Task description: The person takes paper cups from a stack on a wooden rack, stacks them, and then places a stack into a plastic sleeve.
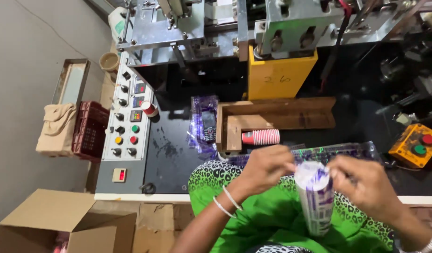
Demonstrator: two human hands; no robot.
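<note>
We hold 1 sleeved cup stack [315,199] upright on lap — left hand [265,167] and right hand [366,185] both pinching plastic sleeve mouth at top, between fingertips. Stack already bagged; closing looks unfinished. Another cup stack [261,137] lies beyond left fingers, in wooden tray [277,117].

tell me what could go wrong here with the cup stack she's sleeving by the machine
1. Both hands, left hand and right hand, pinch only the top of the cup stack; its lower end rests on the lap, so it could slip or bend.
2. The thin sleeve might tear.
3. The phone lies loose on the machine table.
</note>
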